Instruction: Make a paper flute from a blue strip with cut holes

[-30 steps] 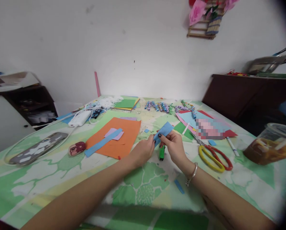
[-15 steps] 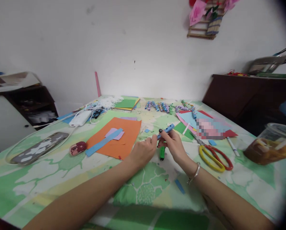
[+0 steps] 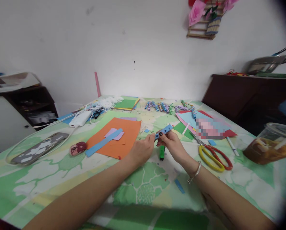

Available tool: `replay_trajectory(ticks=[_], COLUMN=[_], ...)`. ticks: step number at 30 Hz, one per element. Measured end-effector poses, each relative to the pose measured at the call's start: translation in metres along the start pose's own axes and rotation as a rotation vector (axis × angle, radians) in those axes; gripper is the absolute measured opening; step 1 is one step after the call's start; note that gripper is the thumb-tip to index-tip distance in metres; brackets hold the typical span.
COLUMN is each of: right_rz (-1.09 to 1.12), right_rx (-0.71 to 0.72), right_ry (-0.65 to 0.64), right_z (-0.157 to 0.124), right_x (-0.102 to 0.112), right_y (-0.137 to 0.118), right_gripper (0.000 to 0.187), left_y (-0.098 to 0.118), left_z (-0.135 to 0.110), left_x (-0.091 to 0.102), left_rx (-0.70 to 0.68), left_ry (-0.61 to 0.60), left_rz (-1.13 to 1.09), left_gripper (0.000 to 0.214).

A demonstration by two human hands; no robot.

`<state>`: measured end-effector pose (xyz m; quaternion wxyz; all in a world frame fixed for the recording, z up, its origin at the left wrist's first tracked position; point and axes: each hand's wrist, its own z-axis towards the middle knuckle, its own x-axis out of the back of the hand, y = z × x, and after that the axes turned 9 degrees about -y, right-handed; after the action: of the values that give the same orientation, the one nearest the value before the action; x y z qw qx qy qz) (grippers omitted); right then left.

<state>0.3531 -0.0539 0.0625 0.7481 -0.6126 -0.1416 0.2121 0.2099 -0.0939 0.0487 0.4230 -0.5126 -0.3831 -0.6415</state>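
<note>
A blue paper strip with dark dots slants between my hands above the tablecloth; whether it is flat or rolled I cannot tell. Its lower left end disappears into the closed fingers of my left hand. My right hand pinches it near the middle, thumb on top and the other fingers beneath. Just under the hands lies a green marker, its upper end partly hidden. An orange paper sheet is to the left, bearing a plain blue strip and a small purple paper.
Scissors with yellow and red handles lie right of my right hand, near a plastic cup. At left are a phone, a white power bank and cables. Several patterned paper rolls line the back, beside stacked coloured sheets.
The dotted blue strip has turned in my fingers, so more of its dotted face shows. My left hand has shifted slightly left; the things on the table stay put.
</note>
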Motion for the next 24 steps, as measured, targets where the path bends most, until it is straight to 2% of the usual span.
replay_trajectory(ticks=[8,11,14,16,19,21,24], right_rz=[-0.001,-0.010,-0.018,-0.020,-0.021,-0.024,-0.028], right_rx=[0.031,0.044,0.050,0.051,0.057,0.059,0.057], right_ry=[0.004,0.013,0.039,0.053,0.079,0.098,0.120], right_z=[0.001,0.002,0.003,0.005,0.007,0.008,0.008], right_x=[0.004,0.006,0.009,0.012,0.017,0.019,0.020], right_y=[0.000,0.001,0.002,0.001,-0.002,-0.004,-0.004], right_gripper=[0.034,0.033,0.032,0.033,0.035,0.035,0.037], left_y=[0.000,-0.003,-0.008,-0.010,-0.011,-0.011,-0.011], left_z=[0.002,0.003,0.003,0.002,0.002,0.002,0.001], left_x=[0.001,0.005,0.007,0.009,0.013,0.016,0.020], left_rx=[0.002,-0.062,-0.137,-0.182,-0.222,-0.206,-0.150], left_ry=[0.045,0.025,0.005,-0.042,-0.182,-0.243,-0.223], left_rz=[-0.367,-0.550,-0.675,-0.762,-0.964,-0.985,-0.855], left_gripper=[0.033,0.032,0.040,0.047,0.052,0.044,0.029])
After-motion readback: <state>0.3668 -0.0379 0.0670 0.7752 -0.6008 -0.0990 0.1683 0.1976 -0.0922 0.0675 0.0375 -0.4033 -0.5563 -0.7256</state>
